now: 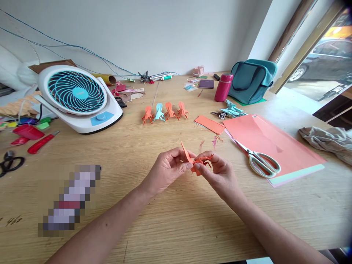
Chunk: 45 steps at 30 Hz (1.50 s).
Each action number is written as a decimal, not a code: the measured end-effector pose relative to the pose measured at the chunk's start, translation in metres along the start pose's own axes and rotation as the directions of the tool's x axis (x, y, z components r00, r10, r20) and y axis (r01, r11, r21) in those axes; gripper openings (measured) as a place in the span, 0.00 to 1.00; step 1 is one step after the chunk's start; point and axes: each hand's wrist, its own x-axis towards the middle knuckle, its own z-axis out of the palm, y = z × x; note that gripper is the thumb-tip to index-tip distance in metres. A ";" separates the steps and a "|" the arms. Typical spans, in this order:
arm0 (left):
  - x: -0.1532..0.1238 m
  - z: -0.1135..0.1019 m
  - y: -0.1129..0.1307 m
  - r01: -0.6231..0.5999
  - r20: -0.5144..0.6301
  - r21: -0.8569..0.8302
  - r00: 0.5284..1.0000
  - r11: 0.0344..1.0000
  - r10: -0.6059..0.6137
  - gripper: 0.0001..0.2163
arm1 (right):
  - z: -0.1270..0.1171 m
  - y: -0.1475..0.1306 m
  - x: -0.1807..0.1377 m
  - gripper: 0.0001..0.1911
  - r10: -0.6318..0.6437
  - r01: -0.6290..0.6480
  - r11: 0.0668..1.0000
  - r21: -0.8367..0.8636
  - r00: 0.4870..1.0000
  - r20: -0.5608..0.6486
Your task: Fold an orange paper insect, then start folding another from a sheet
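Between my two hands, above the wooden table (154, 216), is an orange folded-paper figure (197, 169) with thin legs and a pointed flap standing up. My left hand (172, 167) pinches its left side between thumb and fingers. On the other side, my right hand (220, 172) is closed on the legged part, thumb near the middle. The fingers hide some of the folds. Beyond the hands stands a row of finished-looking paper figures: an orange one (147, 113), a light blue one (159, 112) and two more orange ones.
To the right, white-handled scissors (264, 165) lie on orange paper sheets (291, 146), near orange strips (210, 124). Farther back are a pink bottle (223, 88) and a teal bag (250, 82). A white fan (79, 99) and a red cutter (41, 143) sit left. One object is pixelated.
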 end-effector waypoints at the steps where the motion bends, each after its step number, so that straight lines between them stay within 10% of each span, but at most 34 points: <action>1: 0.000 0.000 -0.001 0.002 -0.022 -0.011 1.000 1.000 -0.002 0.08 | 0.000 0.001 0.000 0.05 -0.004 0.004 1.000 0.009 1.000 0.002; 15: 0.000 0.009 -0.003 0.083 -0.185 -0.179 0.976 0.980 -0.116 0.13 | 0.006 -0.002 -0.003 0.10 0.072 -0.070 0.982 0.178 0.997 -0.001; 27: -0.002 0.015 -0.009 -0.068 -0.321 -0.110 0.947 0.992 0.030 0.12 | 0.006 0.003 0.000 0.12 -0.033 0.016 0.957 0.291 0.998 0.056; 45: -0.005 0.012 -0.013 -0.175 -0.204 0.034 0.963 0.984 0.178 0.09 | 0.012 -0.001 -0.006 0.04 -0.231 0.226 0.971 -0.077 0.971 -0.062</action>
